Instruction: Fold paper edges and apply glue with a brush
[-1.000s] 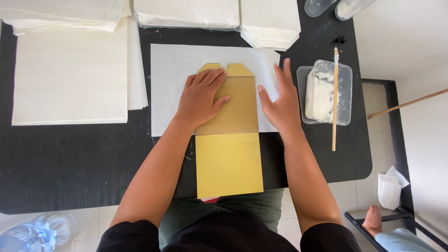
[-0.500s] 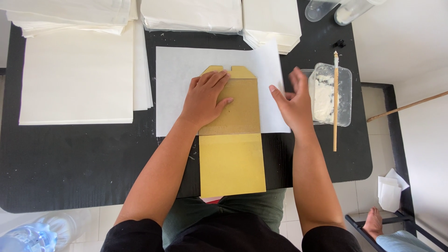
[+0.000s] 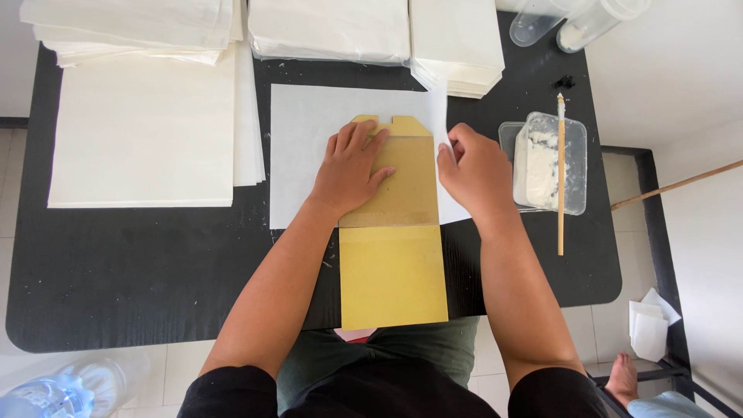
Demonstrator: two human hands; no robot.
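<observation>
- A black table [image 3: 139, 279] is seen from above, with stacks of white paper [image 3: 139, 131] laid along its far edge and left side.
- A single white sheet [image 3: 309, 147] is spread flat at the middle of the table, under the work.
- A yellow-brown card template [image 3: 391, 271] is laid on that sheet; its near half hangs past the table's front edge, and its far half, with two small tabs, is on the white sheet.
- The work is judged to be at an early stage: the template is placed and pinned, while the sheet's right edge is only being lifted; no fold is completed and no paste is seen on the sheet.
- The left hand [image 3: 352, 170] is pressed flat on the template's upper half, fingers spread wide, nothing gripped, forearm stretched straight forward.
- The right hand [image 3: 476, 174] is curled at the template's right edge, fingers closed narrowly in a pinch on the white sheet's edge.
- A clear tub of white paste [image 3: 546, 162] is set just right of that hand, with a thin stick [image 3: 560, 186] laid across it.
</observation>
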